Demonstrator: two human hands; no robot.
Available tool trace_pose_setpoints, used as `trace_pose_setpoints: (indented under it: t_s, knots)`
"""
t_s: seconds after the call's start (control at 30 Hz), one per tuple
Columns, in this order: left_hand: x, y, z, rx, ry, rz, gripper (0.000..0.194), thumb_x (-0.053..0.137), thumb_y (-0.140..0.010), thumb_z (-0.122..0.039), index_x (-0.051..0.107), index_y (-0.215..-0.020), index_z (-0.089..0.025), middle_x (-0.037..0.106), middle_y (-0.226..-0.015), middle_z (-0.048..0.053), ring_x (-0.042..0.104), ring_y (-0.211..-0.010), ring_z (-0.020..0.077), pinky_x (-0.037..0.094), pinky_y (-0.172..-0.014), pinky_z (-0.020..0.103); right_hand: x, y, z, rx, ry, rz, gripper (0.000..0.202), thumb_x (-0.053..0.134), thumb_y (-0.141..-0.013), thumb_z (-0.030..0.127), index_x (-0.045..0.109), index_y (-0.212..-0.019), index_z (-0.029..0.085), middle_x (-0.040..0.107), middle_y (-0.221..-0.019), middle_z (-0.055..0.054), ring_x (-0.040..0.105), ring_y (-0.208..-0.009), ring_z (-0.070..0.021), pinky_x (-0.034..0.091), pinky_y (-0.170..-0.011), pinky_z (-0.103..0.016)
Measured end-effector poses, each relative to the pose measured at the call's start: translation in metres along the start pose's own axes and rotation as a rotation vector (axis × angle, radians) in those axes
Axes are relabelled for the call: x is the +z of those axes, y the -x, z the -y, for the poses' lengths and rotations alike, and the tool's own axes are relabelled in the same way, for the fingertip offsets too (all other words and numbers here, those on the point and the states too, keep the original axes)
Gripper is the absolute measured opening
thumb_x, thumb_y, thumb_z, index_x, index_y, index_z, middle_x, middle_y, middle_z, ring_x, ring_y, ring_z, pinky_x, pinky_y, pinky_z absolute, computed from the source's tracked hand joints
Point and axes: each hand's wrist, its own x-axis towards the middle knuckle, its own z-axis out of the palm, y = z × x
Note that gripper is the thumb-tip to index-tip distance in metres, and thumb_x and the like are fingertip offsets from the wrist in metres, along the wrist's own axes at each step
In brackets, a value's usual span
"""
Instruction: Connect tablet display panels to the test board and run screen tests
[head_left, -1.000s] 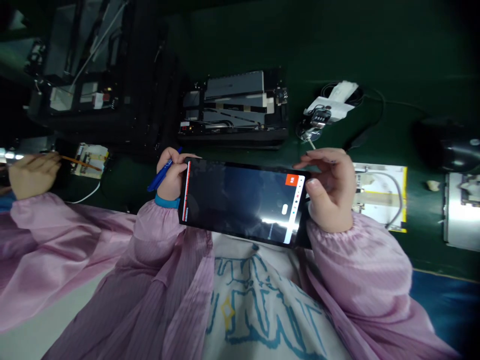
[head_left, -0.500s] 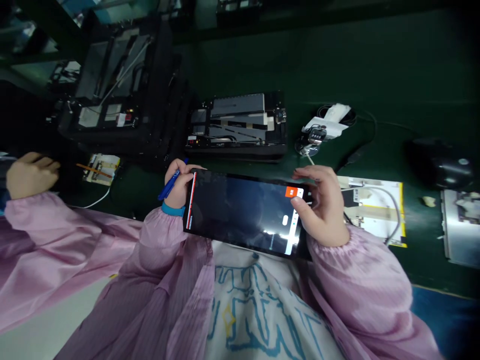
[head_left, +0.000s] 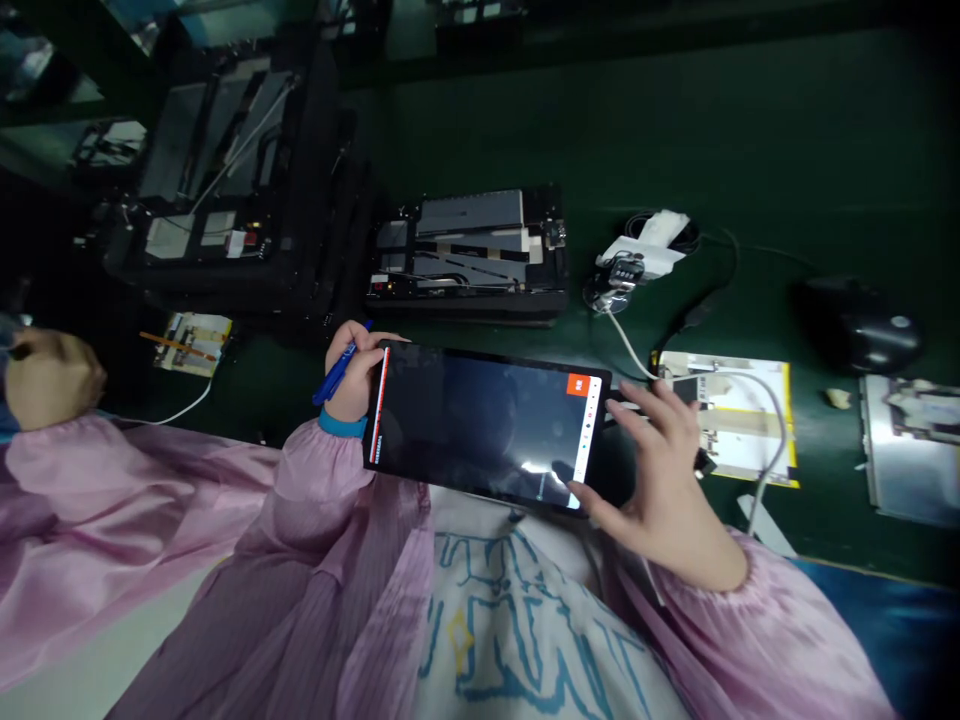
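A dark tablet [head_left: 465, 430] with a lit screen is held above my lap. Its left end is gripped by my left hand [head_left: 351, 375], which also has a blue pen [head_left: 334, 374] tucked between thumb and fingers. At the tablet's right end, my right hand [head_left: 660, 470] is open with its fingers spread. The right thumb tip is at the lower right corner of the screen; I cannot tell whether it presses the glass. The fingertips are close to a pale plug [head_left: 619, 408] beside the tablet's right edge.
Behind the tablet lies an opened device [head_left: 472, 245], with a stack of similar ones [head_left: 225, 170] to its left. A bundled cable [head_left: 660, 245], a white-yellow panel [head_left: 750, 420], a black mouse [head_left: 855, 325] and a metal plate [head_left: 911, 470] sit rightward. A co-worker's hand [head_left: 56, 380] is at far left.
My right hand has let go of the tablet's right end and spread its fingers, its thumb moving down the screen edge. My left hand keeps its hold. The co-worker's hand has shifted.
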Motion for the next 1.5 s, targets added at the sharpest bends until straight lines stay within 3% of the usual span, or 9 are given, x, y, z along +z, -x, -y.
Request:
trace_pose_setpoints:
  t_s: [0.3, 0.5, 0.7, 0.93, 1.17, 1.23, 1.33, 1.4, 1.5]
  knots:
    - [-0.001, -0.002, -0.003, 0.012, 0.024, 0.022, 0.023, 0.057, -0.063, -0.01, 0.039, -0.07, -0.02, 0.072, -0.073, 0.002, 0.069, -0.073, 0.0212, 0.051, -0.064, 0.028, 0.0, 0.005, 0.006, -0.007, 0.074, 0.102, 0.082, 0.067, -0.072, 0.039, 0.028, -0.143, 0.027, 0.033, -0.145, -0.016, 0.018, -0.141, -0.0457, 0.013, -0.105, -0.077]
    - [0.003, -0.003, -0.009, 0.007, 0.045, 0.004, 0.023, 0.058, -0.061, -0.01, 0.038, -0.069, -0.02, 0.072, -0.07, 0.001, 0.068, -0.068, 0.0196, 0.051, -0.063, 0.028, -0.018, 0.009, -0.05, 0.239, 0.064, -0.341, 0.054, 0.063, -0.078, 0.046, 0.047, -0.125, 0.024, 0.052, -0.119, -0.014, 0.046, -0.118, -0.0368, 0.033, -0.1, -0.064]
    - [0.007, -0.003, -0.013, 0.002, -0.003, -0.037, 0.024, 0.057, -0.058, -0.009, 0.038, -0.067, -0.02, 0.073, -0.07, 0.002, 0.067, -0.067, 0.019, 0.049, -0.063, 0.027, -0.023, 0.008, -0.087, 0.397, 0.355, -0.167, 0.061, 0.05, -0.084, 0.057, 0.044, -0.127, 0.014, 0.053, -0.126, -0.021, 0.047, -0.12, -0.0391, 0.029, -0.102, -0.062]
    - [0.005, -0.008, -0.011, -0.023, -0.029, -0.035, 0.023, 0.058, -0.057, -0.01, 0.039, -0.066, -0.02, 0.071, -0.067, 0.001, 0.067, -0.067, 0.0194, 0.048, -0.062, 0.027, -0.024, -0.003, -0.088, 0.422, 0.378, -0.085, 0.054, 0.045, -0.088, 0.055, 0.043, -0.126, 0.016, 0.062, -0.119, -0.017, 0.055, -0.113, -0.0349, 0.014, -0.107, -0.066]
    - [0.006, -0.008, -0.011, -0.033, -0.027, -0.03, 0.023, 0.058, -0.057, -0.01, 0.039, -0.066, -0.02, 0.072, -0.069, 0.002, 0.067, -0.066, 0.0191, 0.048, -0.061, 0.027, -0.023, -0.006, -0.08, 0.378, 0.5, -0.008, 0.048, 0.039, -0.093, 0.047, 0.045, -0.128, 0.015, 0.06, -0.123, -0.019, 0.052, -0.117, -0.0354, 0.007, -0.107, -0.069]
    - [0.006, -0.008, -0.011, -0.029, -0.02, -0.03, 0.023, 0.058, -0.058, -0.01, 0.039, -0.066, -0.02, 0.072, -0.069, 0.002, 0.067, -0.066, 0.0195, 0.049, -0.061, 0.027, -0.027, -0.004, -0.079, 0.343, 0.469, -0.027, 0.044, 0.038, -0.094, 0.04, 0.044, -0.13, 0.016, 0.058, -0.126, -0.018, 0.05, -0.121, -0.035, 0.011, -0.107, -0.069]
    - [0.006, -0.009, -0.01, -0.011, -0.001, -0.034, 0.023, 0.058, -0.057, -0.01, 0.04, -0.065, -0.02, 0.072, -0.069, 0.002, 0.068, -0.068, 0.0203, 0.05, -0.063, 0.028, -0.036, -0.005, -0.082, 0.216, 0.369, -0.015, 0.03, 0.043, -0.091, 0.029, 0.055, -0.117, 0.018, 0.061, -0.117, -0.015, 0.055, -0.114, -0.0313, 0.033, -0.103, -0.057]
    - [0.006, -0.009, -0.01, -0.005, 0.0, -0.034, 0.022, 0.058, -0.058, -0.01, 0.04, -0.065, -0.02, 0.072, -0.069, 0.002, 0.068, -0.069, 0.0205, 0.05, -0.063, 0.029, -0.043, -0.008, -0.087, 0.111, 0.249, 0.091, 0.021, 0.045, -0.089, 0.023, 0.062, -0.1, 0.02, 0.063, -0.104, -0.012, 0.059, -0.101, -0.0267, 0.046, -0.091, -0.046]
    - [0.005, -0.008, -0.01, -0.003, -0.006, -0.036, 0.022, 0.058, -0.058, -0.01, 0.04, -0.066, -0.02, 0.072, -0.069, 0.003, 0.068, -0.069, 0.0215, 0.051, -0.064, 0.03, -0.052, -0.018, -0.098, 0.04, 0.138, 0.233, 0.019, 0.046, -0.088, 0.02, 0.065, -0.092, 0.02, 0.064, -0.094, -0.01, 0.061, -0.09, -0.0233, 0.052, -0.081, -0.04]
